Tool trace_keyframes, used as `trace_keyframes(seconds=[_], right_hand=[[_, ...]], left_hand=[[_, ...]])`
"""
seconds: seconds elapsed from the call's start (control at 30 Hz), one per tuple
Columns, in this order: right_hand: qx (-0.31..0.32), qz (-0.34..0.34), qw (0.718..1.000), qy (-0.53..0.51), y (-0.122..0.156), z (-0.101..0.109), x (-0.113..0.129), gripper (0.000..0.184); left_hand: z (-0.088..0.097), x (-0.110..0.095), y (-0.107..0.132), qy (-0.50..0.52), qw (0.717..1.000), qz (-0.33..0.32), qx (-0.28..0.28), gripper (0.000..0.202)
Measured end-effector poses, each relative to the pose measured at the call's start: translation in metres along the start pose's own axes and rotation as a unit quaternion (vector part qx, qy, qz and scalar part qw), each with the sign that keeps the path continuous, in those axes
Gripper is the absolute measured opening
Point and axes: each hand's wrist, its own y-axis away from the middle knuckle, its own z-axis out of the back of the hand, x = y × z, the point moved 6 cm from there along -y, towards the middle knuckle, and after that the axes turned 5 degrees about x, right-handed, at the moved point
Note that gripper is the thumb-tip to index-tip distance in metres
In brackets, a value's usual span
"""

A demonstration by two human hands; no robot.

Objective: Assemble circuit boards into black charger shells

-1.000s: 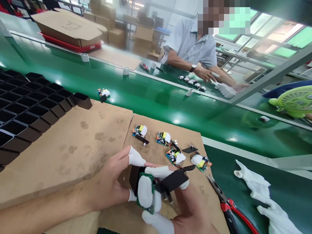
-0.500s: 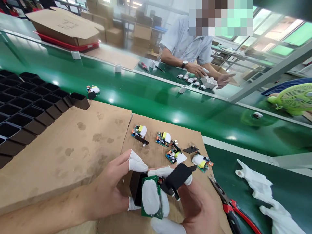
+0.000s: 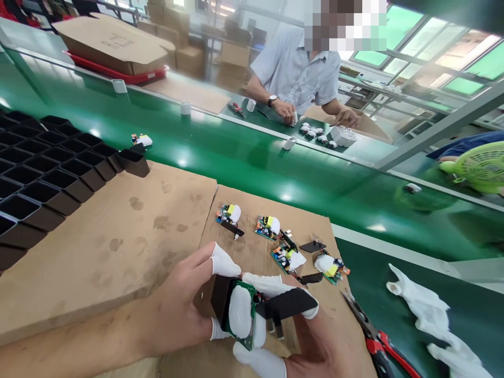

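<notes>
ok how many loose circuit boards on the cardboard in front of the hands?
4, in a row: far left board, second board, third board, right board. A fifth is held in the hands; another lies on the belt.

Left hand [image 3: 177,315], right hand [image 3: 307,346] — white finger cots on fingertips — forearms bare, no sleeves.

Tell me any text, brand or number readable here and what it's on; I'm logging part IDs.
None can be read.
Flat cardboard box on the far side: faint print, too blurred.
Green circuit board held in the left hand and right hand: no legible marking.
Small boards on the cardboard sheet: too small.
</notes>
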Motion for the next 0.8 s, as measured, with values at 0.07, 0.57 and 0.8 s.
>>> trace_keyframes(seconds=[0.07,0.57,0.8], right_hand=[[0.003,0.014,1.000,-0.004,-0.002,-0.002,0.003,0.081],[0.055,0.092,0.994,-0.012,-0.021,-0.013,0.023,0.083],[0.088,0.080,0.993,-0.016,-0.022,-0.014,0.020,0.077]], left_hand=[[0.000,0.000,0.000,-0.012,1.000,0.000,-0.002,0.045],[0.002,0.002,0.002,0.000,1.000,0.007,-0.006,0.038],[0.003,-0.003,0.000,0.010,0.999,-0.039,-0.011,0.044]])
